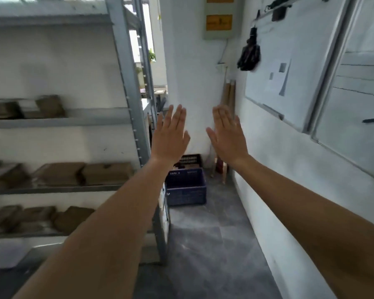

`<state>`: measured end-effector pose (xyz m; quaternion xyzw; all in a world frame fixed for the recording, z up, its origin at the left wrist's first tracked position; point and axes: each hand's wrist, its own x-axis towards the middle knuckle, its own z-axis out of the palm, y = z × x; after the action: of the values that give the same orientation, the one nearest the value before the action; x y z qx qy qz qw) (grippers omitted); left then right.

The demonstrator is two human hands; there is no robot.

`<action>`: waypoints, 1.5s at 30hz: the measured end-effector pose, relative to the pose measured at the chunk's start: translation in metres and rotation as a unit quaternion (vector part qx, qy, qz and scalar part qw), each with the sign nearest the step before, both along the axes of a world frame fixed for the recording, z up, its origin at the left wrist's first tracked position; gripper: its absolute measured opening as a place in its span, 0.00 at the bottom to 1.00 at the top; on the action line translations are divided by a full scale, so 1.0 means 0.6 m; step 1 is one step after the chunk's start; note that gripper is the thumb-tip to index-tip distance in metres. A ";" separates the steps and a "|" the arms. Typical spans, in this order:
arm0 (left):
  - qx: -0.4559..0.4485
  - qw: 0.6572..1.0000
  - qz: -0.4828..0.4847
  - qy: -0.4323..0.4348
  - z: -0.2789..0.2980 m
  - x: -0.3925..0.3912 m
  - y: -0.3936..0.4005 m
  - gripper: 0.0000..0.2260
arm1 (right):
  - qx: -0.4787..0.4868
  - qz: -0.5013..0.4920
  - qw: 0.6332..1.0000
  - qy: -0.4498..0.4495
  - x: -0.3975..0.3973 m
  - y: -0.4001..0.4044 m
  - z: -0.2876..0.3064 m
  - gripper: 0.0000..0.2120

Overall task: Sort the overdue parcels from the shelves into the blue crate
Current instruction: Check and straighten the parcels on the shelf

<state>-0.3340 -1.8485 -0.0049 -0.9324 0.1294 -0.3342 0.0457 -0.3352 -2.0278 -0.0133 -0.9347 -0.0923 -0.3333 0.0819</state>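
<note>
Bare flat hands [171, 134]; ribbed blue crate [186, 187]

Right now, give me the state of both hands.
Left hand: open, fingers straight, holding nothing.
Right hand: open, fingers straight, holding nothing.

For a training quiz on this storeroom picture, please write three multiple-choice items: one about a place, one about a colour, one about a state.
1. Where does the dark blue plastic crate stand?
A. on the grey floor past the end of the grey metal shelving unit
B. on the top shelf
C. on the whiteboard

2. What colour are the flat cardboard parcels on the shelves?
A. red
B. brown
C. green

3. How are the left hand and right hand?
A. gripping one parcel
B. inside the crate
C. raised, fingers straight, holding nothing

Answers: 1 A, it sits on the floor by the white wall; 2 B, every parcel looks brown; 3 C, both hands are flat in the air.
</note>
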 end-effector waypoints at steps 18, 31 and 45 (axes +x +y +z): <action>-0.018 0.962 0.271 -0.037 0.045 0.028 0.669 0.27 | -0.024 0.248 0.968 -0.020 0.178 0.705 0.065 0.29; -0.015 0.912 0.410 0.008 -0.026 0.083 1.011 0.27 | -0.126 0.402 0.907 -0.017 0.281 1.106 -0.018 0.29; -0.075 0.856 0.511 0.022 -0.093 0.111 1.408 0.30 | -0.084 0.506 0.856 0.066 0.401 1.555 -0.083 0.27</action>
<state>-0.2673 -1.0039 -0.0607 -0.8751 -0.3902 -0.2514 0.1371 -0.0948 -1.0949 -0.0629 -0.7823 -0.5743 -0.1749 0.1659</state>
